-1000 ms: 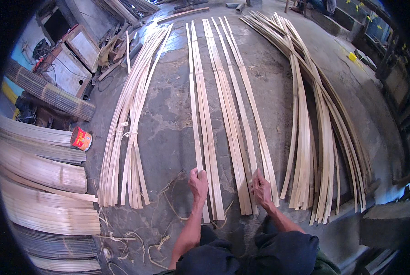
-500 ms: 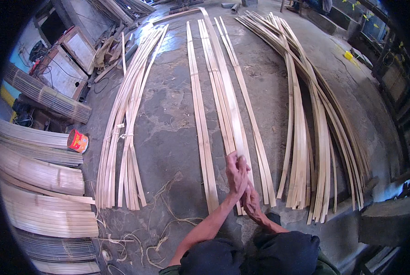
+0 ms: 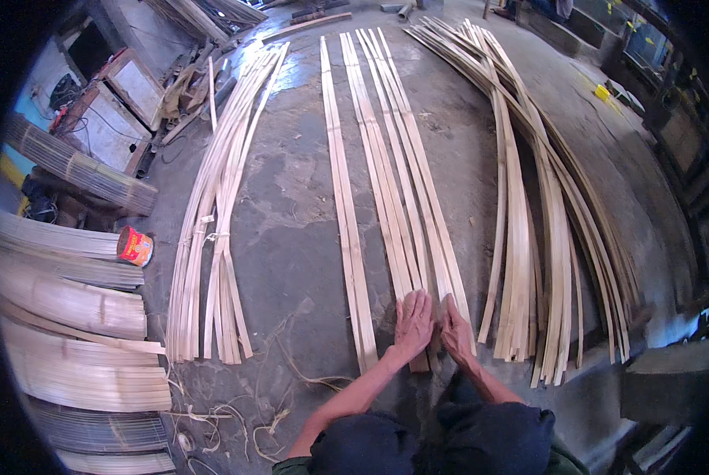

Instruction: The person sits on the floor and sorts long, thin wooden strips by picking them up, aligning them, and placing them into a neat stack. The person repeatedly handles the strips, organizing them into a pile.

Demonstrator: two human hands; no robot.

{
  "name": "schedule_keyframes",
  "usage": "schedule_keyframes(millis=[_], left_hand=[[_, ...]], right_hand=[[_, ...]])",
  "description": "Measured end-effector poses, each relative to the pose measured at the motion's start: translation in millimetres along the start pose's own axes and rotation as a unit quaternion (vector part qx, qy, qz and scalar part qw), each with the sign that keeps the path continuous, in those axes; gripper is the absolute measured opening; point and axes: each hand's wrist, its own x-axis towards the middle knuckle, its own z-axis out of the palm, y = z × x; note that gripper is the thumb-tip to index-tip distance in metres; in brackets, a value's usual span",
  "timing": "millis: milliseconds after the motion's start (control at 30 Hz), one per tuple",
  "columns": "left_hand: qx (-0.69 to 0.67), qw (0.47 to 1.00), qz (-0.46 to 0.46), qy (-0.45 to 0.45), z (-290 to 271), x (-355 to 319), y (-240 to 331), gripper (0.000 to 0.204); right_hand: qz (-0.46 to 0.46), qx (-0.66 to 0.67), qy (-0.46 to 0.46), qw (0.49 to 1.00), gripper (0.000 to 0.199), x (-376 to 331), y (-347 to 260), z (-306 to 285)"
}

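Observation:
Long, pale bamboo strips lie lengthwise on the floor in front of me. My left hand (image 3: 414, 323) rests flat, fingers stretched out, on the near end of the middle group of strips (image 3: 387, 186). Just to its right, my right hand (image 3: 457, 328) has its fingers extended against the near end of a pair of strips (image 3: 429, 194); its palm side is hidden. A narrow gap separates the two hands. Apart from these, another pair of strips (image 3: 342, 214) lies to the left, with no hand on it.
A tied bundle of strips (image 3: 212, 206) lies farther left, and a larger crossing pile (image 3: 520, 206) spreads at right. Slatted bamboo panels (image 3: 77, 297) and a red tub (image 3: 135, 246) line the left side. Loose fibre strands (image 3: 267, 419) litter the floor near my knees.
The strip that was bent up in my hands now lies flat among the middle ones. My hands have parted and lowered, and the right pair of strips has shifted left.

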Motion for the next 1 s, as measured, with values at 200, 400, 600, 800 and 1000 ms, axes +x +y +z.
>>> schedule_keyframes(millis=[200,400,600,800,1000], left_hand=[[0.04,0.999,0.0,-0.027,-5,-2,-6,0.063],[0.055,0.998,0.01,-0.041,-1,4,-4,0.065],[0.026,1.0,0.013,-0.008,-2,1,-7,0.064],[0.02,1.0,0.017,-0.009,-2,3,-6,0.065],[-0.011,1.0,0.017,0.005,-1,-3,-13,0.065]], right_hand=[[-0.104,0.048,0.036,0.993,0.047,-3,-3,10],[-0.051,0.105,0.0,0.993,0.046,4,22,8],[-0.036,-0.036,-0.043,0.998,0.045,8,3,-17],[-0.103,-0.109,-0.028,0.988,0.051,12,17,-15],[-0.079,-0.211,-0.048,0.973,0.051,6,1,-15]])
